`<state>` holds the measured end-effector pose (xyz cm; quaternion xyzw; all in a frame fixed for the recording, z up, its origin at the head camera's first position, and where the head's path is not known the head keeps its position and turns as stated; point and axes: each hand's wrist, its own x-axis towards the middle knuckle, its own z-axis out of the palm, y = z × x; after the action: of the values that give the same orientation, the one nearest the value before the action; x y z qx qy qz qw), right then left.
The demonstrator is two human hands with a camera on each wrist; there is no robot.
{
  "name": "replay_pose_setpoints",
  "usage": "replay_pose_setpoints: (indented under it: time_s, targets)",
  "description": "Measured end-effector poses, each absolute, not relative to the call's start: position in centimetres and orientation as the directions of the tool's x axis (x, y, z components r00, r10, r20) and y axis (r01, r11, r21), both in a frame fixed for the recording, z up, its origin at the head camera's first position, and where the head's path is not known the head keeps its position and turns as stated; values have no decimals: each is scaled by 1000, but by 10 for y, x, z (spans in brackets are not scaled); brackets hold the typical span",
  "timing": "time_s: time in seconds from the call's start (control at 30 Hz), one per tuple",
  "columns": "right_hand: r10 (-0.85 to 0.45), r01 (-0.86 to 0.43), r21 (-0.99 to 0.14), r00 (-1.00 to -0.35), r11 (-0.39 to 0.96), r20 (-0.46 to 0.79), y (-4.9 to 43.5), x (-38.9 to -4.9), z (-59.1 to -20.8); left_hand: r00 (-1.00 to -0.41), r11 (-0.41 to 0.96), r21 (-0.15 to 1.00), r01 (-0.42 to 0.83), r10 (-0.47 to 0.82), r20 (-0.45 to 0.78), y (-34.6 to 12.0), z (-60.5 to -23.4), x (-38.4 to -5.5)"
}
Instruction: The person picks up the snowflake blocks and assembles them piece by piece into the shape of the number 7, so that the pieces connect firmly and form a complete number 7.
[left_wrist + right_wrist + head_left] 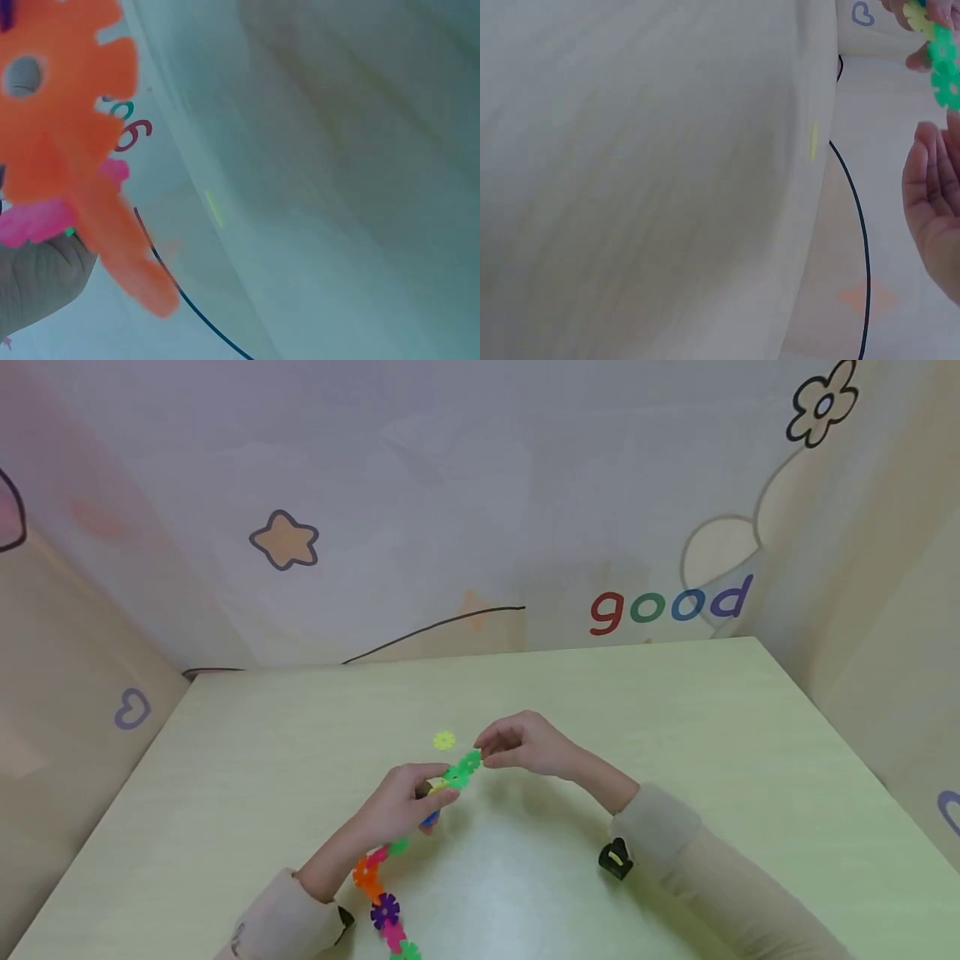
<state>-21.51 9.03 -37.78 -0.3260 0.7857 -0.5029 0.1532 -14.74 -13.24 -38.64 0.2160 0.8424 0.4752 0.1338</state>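
A chain of linked plastic snowflake discs runs through the left hand (401, 797). The left thumb and fingers grip it near a yellow disc (438, 787) and a blue disc (431, 818). Two green discs (459, 773) stick out past the left fingertips towards the right hand (528, 745). The right fingers are loosely bent, their tips at the edge of the end green disc (946, 84); whether they touch it is hard to tell. Below the left hand hang an orange disc (367, 877), a purple disc (386, 911) and a pink disc (393, 935).
A loose yellow disc (444, 741) lies on the pale table (675, 710) just beyond the hands. Black wrist-worn devices (616, 858) show at both sleeves. Behind the table stands a printed backdrop (450, 485) with a star and the word "good".
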Motion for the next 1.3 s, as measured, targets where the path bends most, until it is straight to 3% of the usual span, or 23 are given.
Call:
replay_pose_setpoints:
  time_s: [0.2,0.53,0.93,1.3]
  targets:
    - [-575,-331,-852,-817,406,43,73,-235,-375,-916,467,871,152,397,-53,-148,-390,-149]
    - [-527,-278,-834,-850,478,-19,50,-265,-392,-931,457,881,126,361,-54,-164,-389,-150]
    - [-514,-224,-757,-841,613,-167,22,-290,-407,-934,439,892,108,353,-61,-178,-387,-152]
    - [-525,-304,-632,-828,713,-194,13,-292,-411,-931,438,893,107,359,-64,-180,-384,-154]
